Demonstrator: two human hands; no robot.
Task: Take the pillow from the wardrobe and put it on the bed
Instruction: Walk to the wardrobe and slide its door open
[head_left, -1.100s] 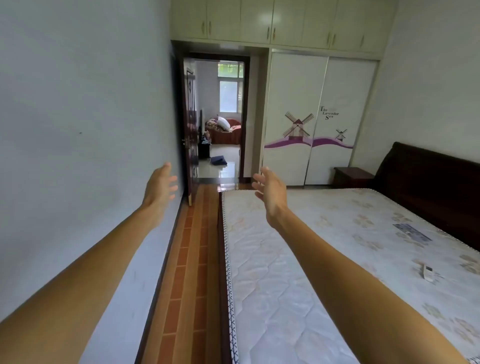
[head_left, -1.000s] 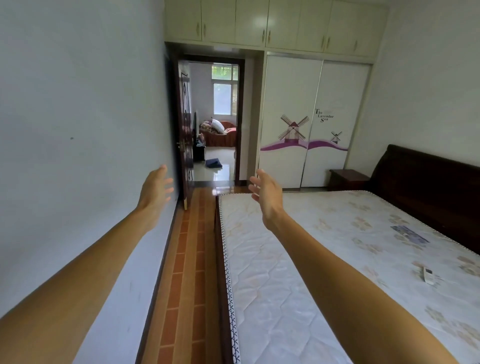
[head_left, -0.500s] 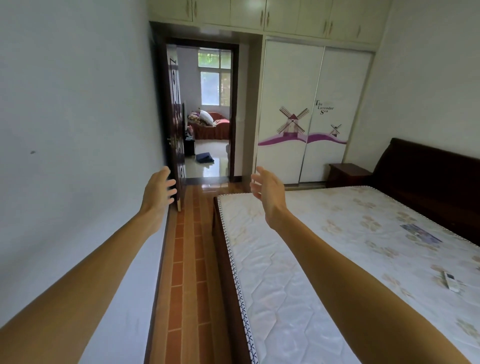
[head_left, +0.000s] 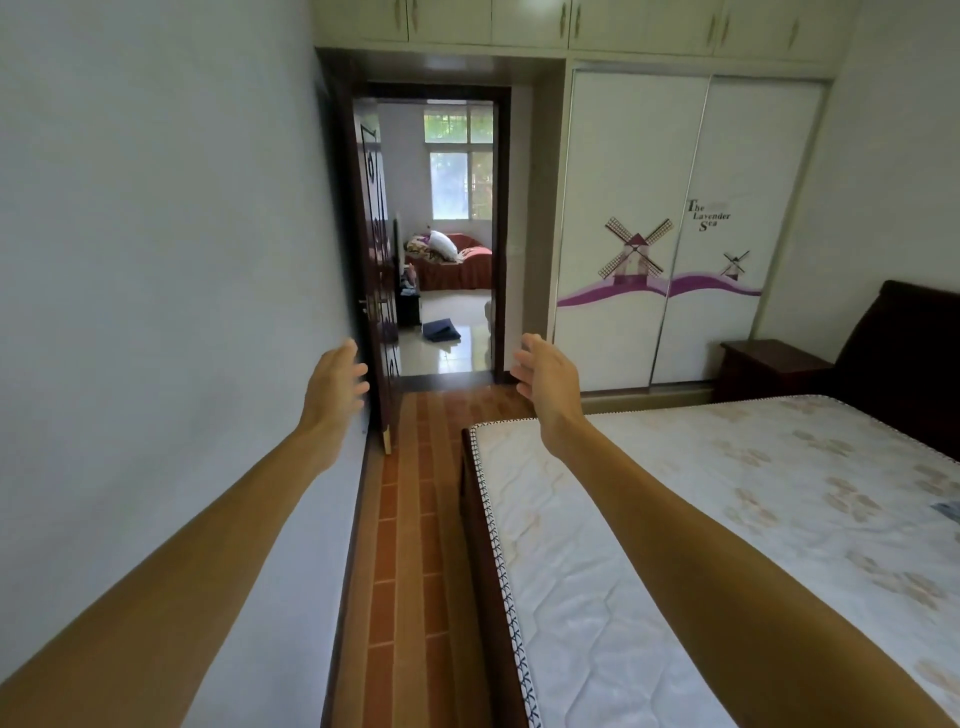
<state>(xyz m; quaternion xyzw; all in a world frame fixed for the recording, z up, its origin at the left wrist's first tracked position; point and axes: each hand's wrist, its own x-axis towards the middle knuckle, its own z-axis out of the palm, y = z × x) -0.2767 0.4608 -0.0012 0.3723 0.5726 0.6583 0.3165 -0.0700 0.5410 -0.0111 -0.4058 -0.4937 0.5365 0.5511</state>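
Approach to sliding-door wardrobe (head_left: 675, 228); both hands empty.
Left hand (head_left: 332, 384) and right hand (head_left: 548, 376): each grip spread wide, holding nothing. Pillow not visible, presumably behind the closed doors. Advised: walk the tiled aisle past the bed (head_left: 727, 519) foot corner and slide one door fully aside. Door lettering: "The Lavender Sea".

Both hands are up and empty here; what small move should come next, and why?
Probably step ahead along the brick floor toward the wardrobe. Its sliding doors look shut, both the left hand and right hand are empty, and no pillow lies on the bed.
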